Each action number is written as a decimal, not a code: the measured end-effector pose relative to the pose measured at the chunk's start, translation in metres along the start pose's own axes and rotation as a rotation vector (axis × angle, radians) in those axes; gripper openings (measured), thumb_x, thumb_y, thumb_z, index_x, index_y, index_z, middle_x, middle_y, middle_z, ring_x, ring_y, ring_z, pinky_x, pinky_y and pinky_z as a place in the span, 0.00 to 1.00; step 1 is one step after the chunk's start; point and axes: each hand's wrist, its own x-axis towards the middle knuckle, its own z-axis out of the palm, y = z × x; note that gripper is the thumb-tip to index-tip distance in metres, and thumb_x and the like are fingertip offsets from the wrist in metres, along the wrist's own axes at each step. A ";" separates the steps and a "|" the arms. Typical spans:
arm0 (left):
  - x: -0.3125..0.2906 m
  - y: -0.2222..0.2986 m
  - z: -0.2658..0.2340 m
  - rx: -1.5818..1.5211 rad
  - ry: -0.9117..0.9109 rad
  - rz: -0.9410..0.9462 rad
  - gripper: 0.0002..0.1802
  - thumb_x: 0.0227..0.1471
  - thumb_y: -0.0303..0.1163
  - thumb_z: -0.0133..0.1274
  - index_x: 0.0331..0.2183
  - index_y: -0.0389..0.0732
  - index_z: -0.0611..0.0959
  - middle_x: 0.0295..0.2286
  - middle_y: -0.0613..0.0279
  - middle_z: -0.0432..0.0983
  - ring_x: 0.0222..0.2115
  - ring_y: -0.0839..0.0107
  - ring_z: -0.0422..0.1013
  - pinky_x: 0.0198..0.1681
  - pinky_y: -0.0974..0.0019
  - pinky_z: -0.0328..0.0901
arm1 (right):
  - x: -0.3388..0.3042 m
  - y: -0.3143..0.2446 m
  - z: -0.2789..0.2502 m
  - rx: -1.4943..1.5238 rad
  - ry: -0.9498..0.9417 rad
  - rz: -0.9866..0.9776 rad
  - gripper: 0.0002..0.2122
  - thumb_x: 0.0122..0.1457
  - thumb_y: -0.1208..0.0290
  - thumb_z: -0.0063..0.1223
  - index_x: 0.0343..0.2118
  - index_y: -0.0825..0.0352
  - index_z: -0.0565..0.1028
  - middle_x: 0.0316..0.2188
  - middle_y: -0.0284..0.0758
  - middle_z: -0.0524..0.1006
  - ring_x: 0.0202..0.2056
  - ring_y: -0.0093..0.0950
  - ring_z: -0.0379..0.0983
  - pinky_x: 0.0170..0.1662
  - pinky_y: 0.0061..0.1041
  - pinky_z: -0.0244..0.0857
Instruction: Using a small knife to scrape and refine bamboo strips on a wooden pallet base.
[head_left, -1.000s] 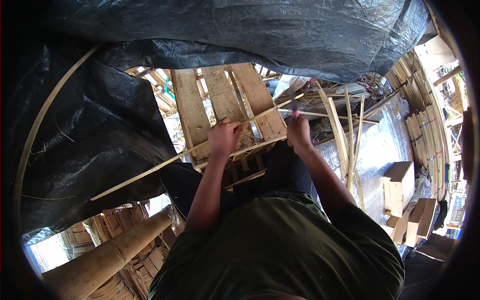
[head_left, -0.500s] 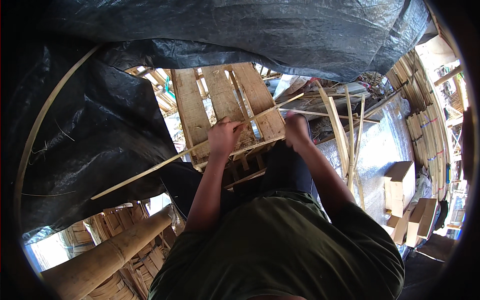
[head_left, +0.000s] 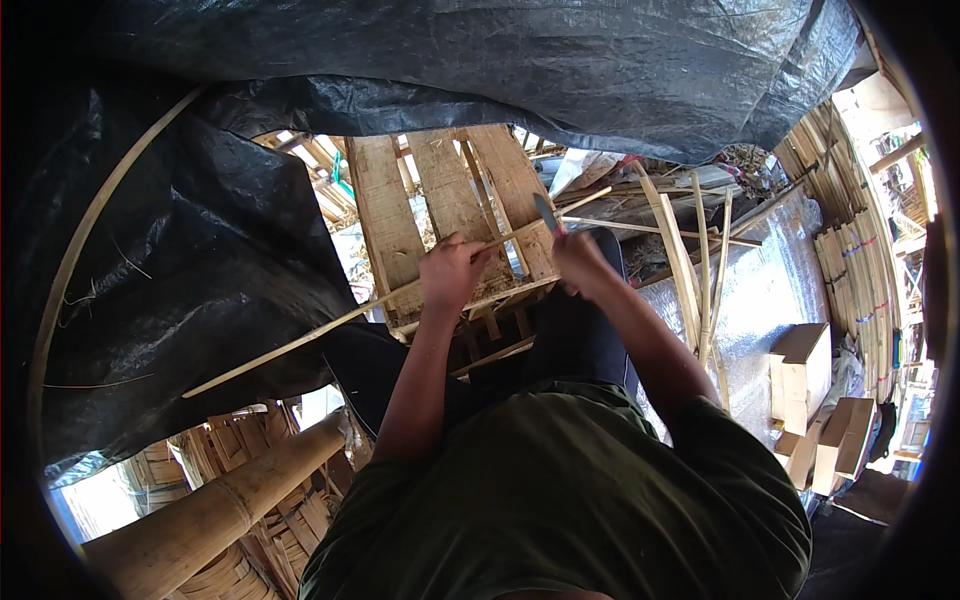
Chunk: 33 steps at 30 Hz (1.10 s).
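Note:
A long, thin bamboo strip slants from the lower left up across a slatted wooden stand. Around its middle part, my left hand is closed, just above the slats. My right hand, a little blurred, grips a knife by its handle. The blade points up and away, close beside the strip's far right part; whether it touches the strip I cannot tell.
Several split bamboo strips lean to the right of my right arm. Black plastic sheeting hangs at left and above. Cardboard boxes stand at the right, and a thick bamboo pole crosses the lower left.
My right hand has moved slightly left and the knife blade, hidden or smeared before, now shows beside the strip. The left hand and strip have hardly moved.

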 end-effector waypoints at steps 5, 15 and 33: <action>0.000 0.002 0.000 0.009 0.005 -0.009 0.11 0.46 0.44 0.65 0.30 0.49 0.90 0.21 0.63 0.72 0.24 0.61 0.75 0.29 0.59 0.69 | 0.019 0.014 -0.021 0.299 0.108 -0.118 0.16 0.69 0.60 0.34 0.35 0.69 0.69 0.12 0.35 0.68 0.08 0.28 0.63 0.10 0.32 0.54; 0.002 0.002 -0.001 -0.001 -0.010 0.006 0.10 0.46 0.43 0.65 0.30 0.49 0.90 0.21 0.62 0.71 0.23 0.61 0.74 0.27 0.58 0.68 | 0.020 0.034 0.007 0.125 0.076 -0.138 0.19 0.68 0.57 0.36 0.35 0.71 0.70 0.13 0.37 0.68 0.08 0.27 0.64 0.10 0.30 0.55; -0.001 0.002 -0.005 0.022 -0.023 -0.046 0.11 0.47 0.45 0.63 0.28 0.50 0.89 0.22 0.62 0.72 0.25 0.61 0.74 0.28 0.60 0.69 | 0.017 0.022 -0.012 0.153 0.046 -0.116 0.20 0.70 0.55 0.35 0.32 0.70 0.69 0.11 0.35 0.67 0.07 0.27 0.63 0.10 0.31 0.54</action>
